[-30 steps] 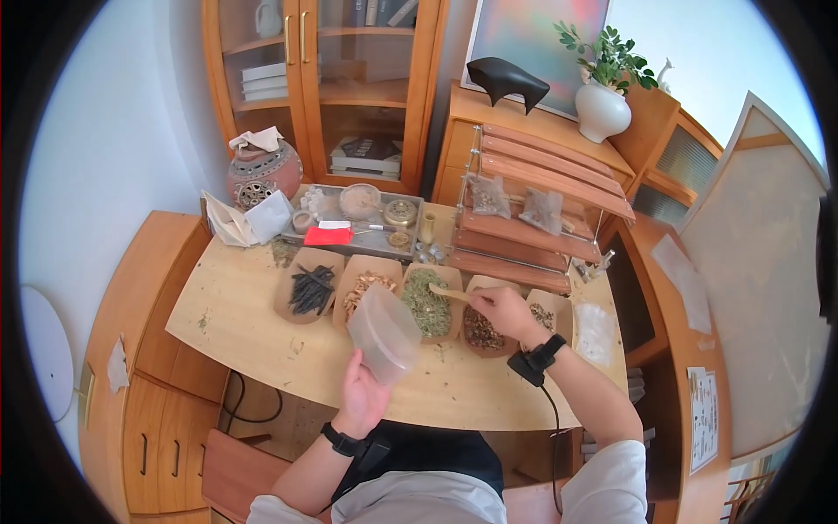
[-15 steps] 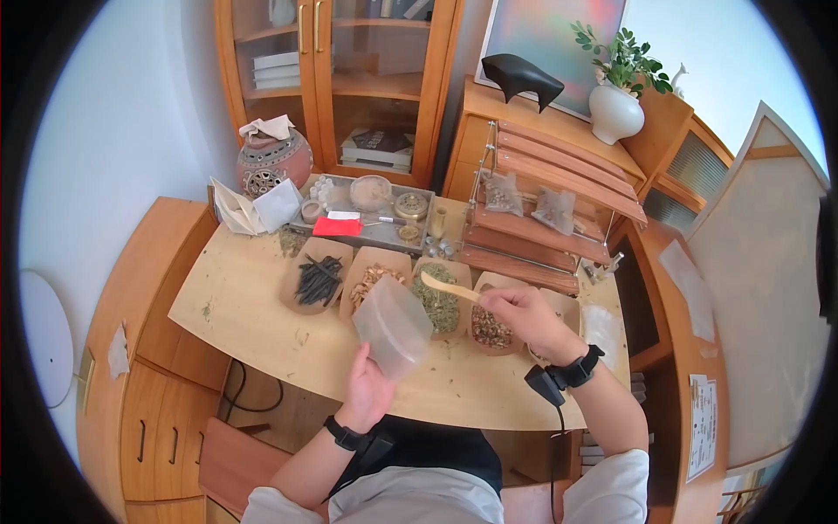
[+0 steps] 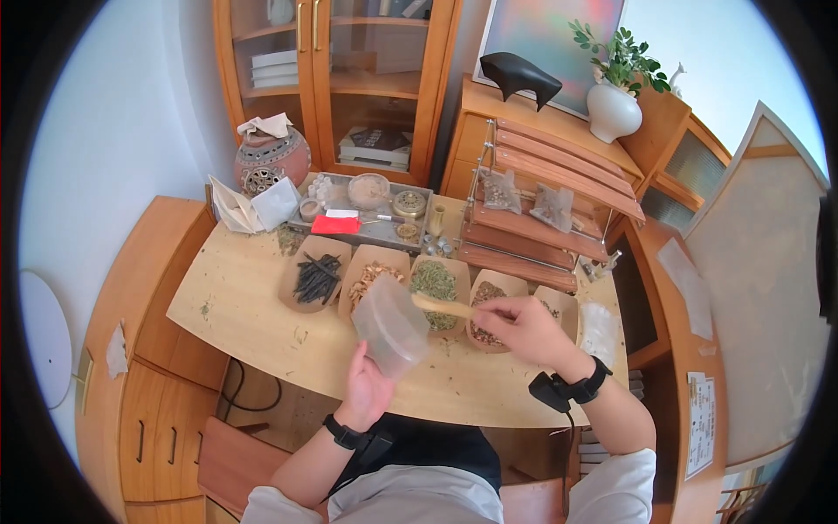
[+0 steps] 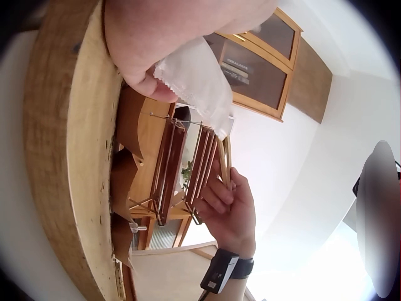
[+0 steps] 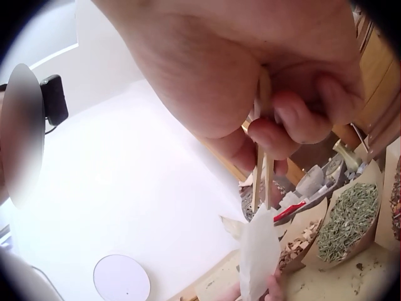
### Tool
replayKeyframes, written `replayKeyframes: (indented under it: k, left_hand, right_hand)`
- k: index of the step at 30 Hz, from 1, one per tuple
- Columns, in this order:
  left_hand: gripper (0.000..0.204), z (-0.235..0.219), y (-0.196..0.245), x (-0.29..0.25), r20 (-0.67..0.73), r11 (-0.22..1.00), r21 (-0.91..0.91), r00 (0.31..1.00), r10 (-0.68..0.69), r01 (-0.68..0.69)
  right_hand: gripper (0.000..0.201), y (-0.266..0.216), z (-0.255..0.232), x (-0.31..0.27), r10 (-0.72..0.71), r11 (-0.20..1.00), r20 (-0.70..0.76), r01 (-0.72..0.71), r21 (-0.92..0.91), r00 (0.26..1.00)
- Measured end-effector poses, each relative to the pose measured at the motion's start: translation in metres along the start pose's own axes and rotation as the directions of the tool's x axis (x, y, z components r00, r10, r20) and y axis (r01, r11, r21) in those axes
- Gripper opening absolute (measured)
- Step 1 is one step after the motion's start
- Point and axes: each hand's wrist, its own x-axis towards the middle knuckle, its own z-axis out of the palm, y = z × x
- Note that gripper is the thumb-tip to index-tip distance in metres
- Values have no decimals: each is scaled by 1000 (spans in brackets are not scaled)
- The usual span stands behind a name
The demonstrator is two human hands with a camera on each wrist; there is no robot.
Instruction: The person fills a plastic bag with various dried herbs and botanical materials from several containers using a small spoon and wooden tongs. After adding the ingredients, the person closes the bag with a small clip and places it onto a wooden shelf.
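In the head view my left hand (image 3: 371, 389) holds a translucent pouch (image 3: 391, 323) above the table's front part, fingers round its lower end. My right hand (image 3: 528, 330) pinches light wooden tongs (image 3: 449, 307), whose tips reach the pouch's upper right edge. Two thin prongs of the tongs show in the right wrist view, pointing at the pouch (image 5: 259, 254). Just behind stands a brown paper tray with dried green herb pieces (image 3: 434, 281). Trays of pale chips (image 3: 371, 278) and of dark strips (image 3: 316, 279) are to its left. Reddish-brown bits (image 3: 493, 327) fill the tray under my right hand.
A grey tray (image 3: 384, 236) with small jars and a red packet (image 3: 336, 225) lies behind the paper trays. At the back right, a slatted wooden rack (image 3: 524, 253) bears two bagged items. A round patterned pot (image 3: 272, 162) and folded papers (image 3: 253, 208) occupy the back left.
The tongs have come up out of the green herb tray and then moved left and down to the pouch's mouth. My left hand keeps the pouch nearly in place. The head view has shifted slightly.
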Motion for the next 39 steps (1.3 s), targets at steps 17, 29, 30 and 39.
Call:
replayKeyframes:
  k: [17,29,30,39]
  left_hand:
    - [51,-2,-1,-2,21,998,-49,999,38,-37]
    - [52,-2,-1,0,21,998,-70,1000,12,-11]
    - [52,-2,-1,0,20,998,-66,1000,14,-12]
    - [52,-3,0,1,22,998,-58,1000,12,-11]
  right_hand:
    - [19,37,33,47,-216,666,-38,119,-736,976]
    - [31,29,-17,58,304,848,-9,-275,-452,953]
    - [31,39,-15,63,282,866,5,-252,-432,959]
    - [26,63,21,63,-66,858,-46,34,-512,997]
